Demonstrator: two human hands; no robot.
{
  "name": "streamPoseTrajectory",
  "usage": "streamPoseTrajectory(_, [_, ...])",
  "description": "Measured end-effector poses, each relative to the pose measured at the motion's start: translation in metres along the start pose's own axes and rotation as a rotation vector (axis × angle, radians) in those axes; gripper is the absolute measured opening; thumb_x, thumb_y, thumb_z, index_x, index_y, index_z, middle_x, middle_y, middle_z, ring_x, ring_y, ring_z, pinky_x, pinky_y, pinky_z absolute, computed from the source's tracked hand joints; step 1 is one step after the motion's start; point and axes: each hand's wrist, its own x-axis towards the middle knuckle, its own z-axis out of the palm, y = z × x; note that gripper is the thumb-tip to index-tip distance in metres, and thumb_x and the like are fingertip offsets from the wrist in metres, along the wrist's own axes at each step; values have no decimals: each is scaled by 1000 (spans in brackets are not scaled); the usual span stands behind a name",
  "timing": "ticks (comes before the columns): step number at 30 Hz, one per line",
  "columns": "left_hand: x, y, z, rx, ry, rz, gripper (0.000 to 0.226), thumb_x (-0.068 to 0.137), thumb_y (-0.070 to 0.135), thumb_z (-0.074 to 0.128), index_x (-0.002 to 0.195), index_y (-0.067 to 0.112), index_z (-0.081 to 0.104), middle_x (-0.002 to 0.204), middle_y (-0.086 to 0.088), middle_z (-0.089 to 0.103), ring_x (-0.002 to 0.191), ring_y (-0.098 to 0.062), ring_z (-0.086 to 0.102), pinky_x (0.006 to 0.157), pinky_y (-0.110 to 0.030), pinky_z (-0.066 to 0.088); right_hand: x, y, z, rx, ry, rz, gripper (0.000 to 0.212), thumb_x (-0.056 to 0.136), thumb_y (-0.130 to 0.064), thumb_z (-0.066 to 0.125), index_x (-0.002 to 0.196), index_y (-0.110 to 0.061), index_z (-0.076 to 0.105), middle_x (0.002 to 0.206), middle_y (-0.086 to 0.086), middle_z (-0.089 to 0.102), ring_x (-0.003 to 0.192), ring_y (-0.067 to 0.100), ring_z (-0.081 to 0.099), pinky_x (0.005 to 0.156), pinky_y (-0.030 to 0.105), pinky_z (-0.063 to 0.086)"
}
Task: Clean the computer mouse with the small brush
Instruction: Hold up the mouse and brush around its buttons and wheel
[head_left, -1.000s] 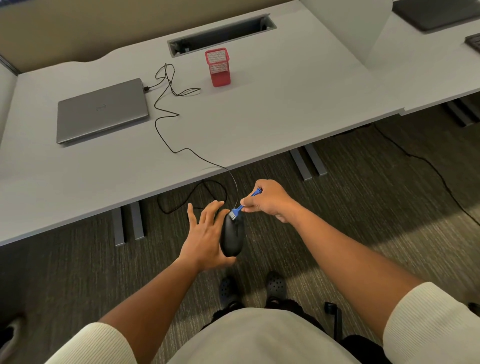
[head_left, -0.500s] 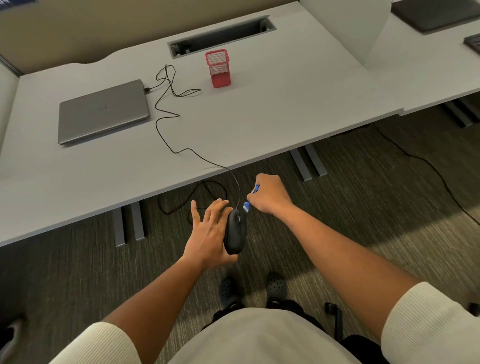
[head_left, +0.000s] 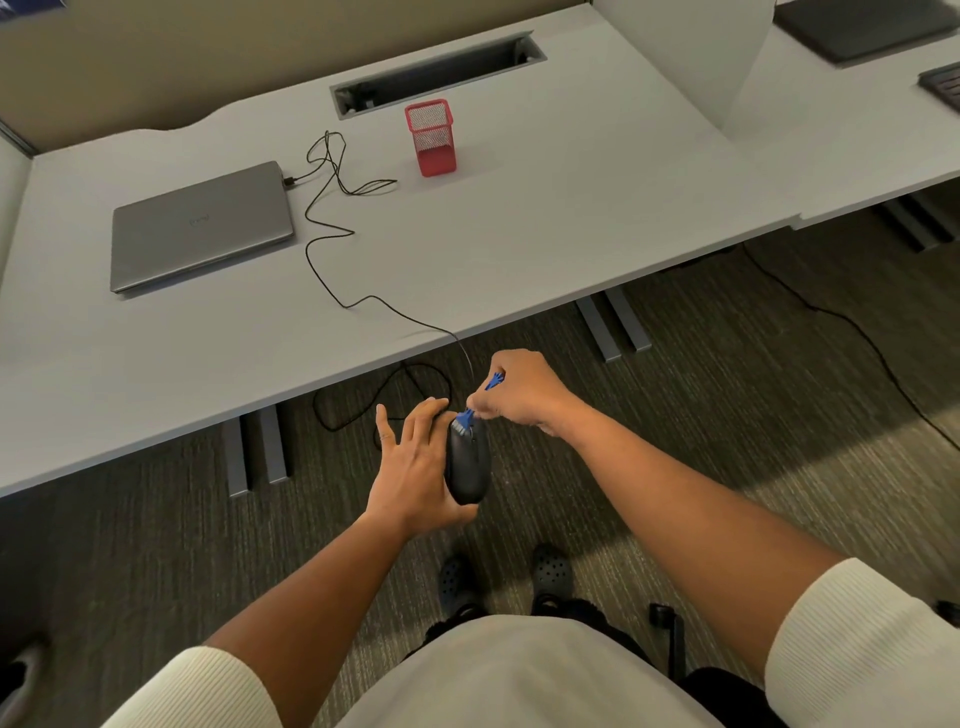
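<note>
I hold the computer mouse (head_left: 468, 467) in my left hand (head_left: 415, 470), off the worktop (head_left: 519, 234) and above the floor, thumb under its rear and fingers (head_left: 423, 415) splayed along its left side. My right hand (head_left: 519, 395) pinches the small brush (head_left: 475, 405), bristles touching the mouse's front end where the cable (head_left: 332, 244) leaves. I judge short, light strokes best, the mouse held steady and the cable slack.

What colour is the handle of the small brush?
Blue; the small brush in the right hand shows best in the head view.
</note>
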Motion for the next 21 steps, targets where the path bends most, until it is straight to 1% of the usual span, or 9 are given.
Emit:
streamPoseTrajectory(2, [0,0,1,3,-3,-2,116,58,81,62,150,15,37,153,-5,27,149,-26,21,118,-67,-12,-5,2,2,25,-146,0,26,78,-16,83,77,-15,57,79,4,66,71,14,69,59,22,54])
streamPoseTrajectory(3, [-1,1,1,0,-2,-5,116,58,81,62,149,14,38,153,-6,27,149,-26,21,118,-67,-12,-5,4,3,2,-145,-2,26,79,-16,83,77,-16,57,78,3,65,69,12,67,58,22,53])
streamPoseTrajectory(6, [-3,1,3,-23,7,-14,114,57,80,64,147,14,39,151,-5,28,147,-26,24,118,-68,-10,3,9,0,-79,79,20,23,82,-15,79,77,-16,56,82,3,64,65,11,58,53,21,44])
streamPoseTrajectory(8, [-5,0,4,-23,14,-17,114,57,80,64,146,14,39,151,-4,28,147,-26,25,117,-69,-10,6,9,-5,-85,153,30,24,83,-16,78,77,-17,55,84,4,64,67,11,57,54,22,42])
streamPoseTrajectory(11, [-6,0,6,-22,15,-12,114,58,80,65,147,14,39,151,-5,29,147,-27,26,118,-70,-8,6,11,-7,-56,70,-6,23,82,-16,79,77,-18,57,77,-1,63,62,5,57,52,18,39])
streamPoseTrajectory(14, [-6,1,6,-33,26,-18,113,58,80,65,147,15,38,150,-5,28,147,-26,24,118,-69,-7,3,14,-1,-158,34,-47,17,86,-15,75,81,-15,59,81,1,64,68,11,59,56,21,42])
streamPoseTrajectory(16, [-6,0,6,-31,28,-29,113,58,80,64,147,15,39,151,-5,27,149,-26,22,118,-69,-7,1,14,-1,-159,-36,-58,22,83,-16,78,77,-15,56,81,1,63,67,10,61,54,20,43])
streamPoseTrajectory(19, [-7,-3,5,-7,14,-42,115,58,83,62,148,15,38,152,-6,27,150,-26,18,118,-69,-7,-3,11,-7,154,-229,-13,28,78,-7,83,74,-12,55,83,10,68,71,8,73,58,17,54])
streamPoseTrajectory(21, [-7,-4,5,-13,15,-46,116,58,83,63,148,16,37,152,-6,26,150,-25,18,118,-70,-6,0,10,-8,81,-151,-15,28,78,-9,83,73,-14,56,82,7,68,71,12,70,58,21,52])
